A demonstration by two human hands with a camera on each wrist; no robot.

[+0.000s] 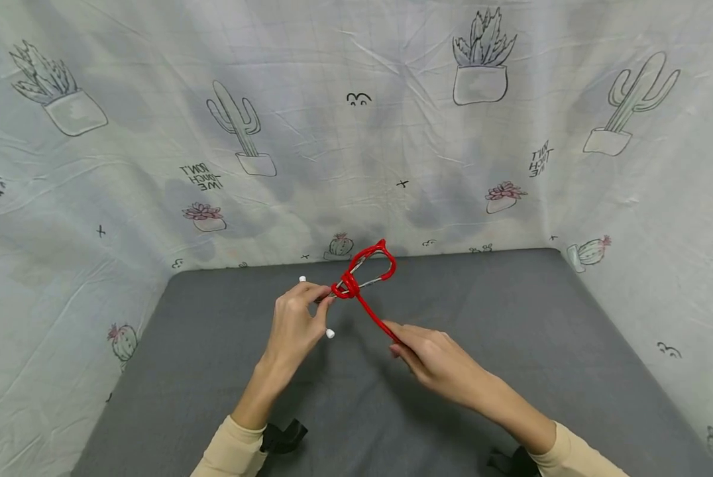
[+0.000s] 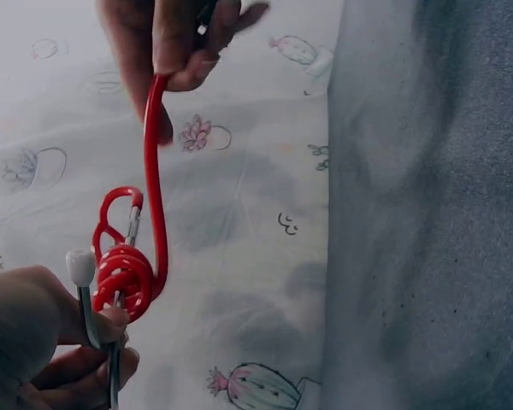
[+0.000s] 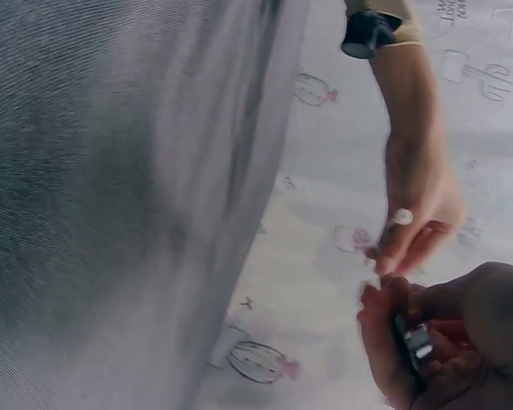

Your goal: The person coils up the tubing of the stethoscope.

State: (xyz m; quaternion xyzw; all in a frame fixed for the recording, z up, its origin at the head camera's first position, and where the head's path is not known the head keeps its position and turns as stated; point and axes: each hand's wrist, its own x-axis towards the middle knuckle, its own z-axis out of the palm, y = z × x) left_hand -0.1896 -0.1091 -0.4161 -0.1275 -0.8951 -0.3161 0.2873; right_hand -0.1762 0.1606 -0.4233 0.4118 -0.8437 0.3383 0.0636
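Between thumb and fingertips, my left hand (image 1: 297, 313) pinches a thin metal wire piece (image 1: 371, 283). It has a rounded loop at its far end and white-capped ends (image 1: 330, 333) on either side of the hand. Red cord (image 1: 376, 319) winds round the wire in several tight turns and runs along part of the loop. From these coils one length slants down to my right hand (image 1: 442, 361), which grips it. In the left wrist view this length of cord curves out from the coils. The right wrist view shows a small dark item with a shiny metal part (image 3: 419, 342) within the right hand's fingers.
Both hands are held over a grey cloth-covered table (image 1: 213, 371). White fabric (image 1: 332, 146) printed with cacti and potted plants rises behind it and along both sides. Black straps (image 1: 283, 437) stick out at the wrists, by the cream sleeves.
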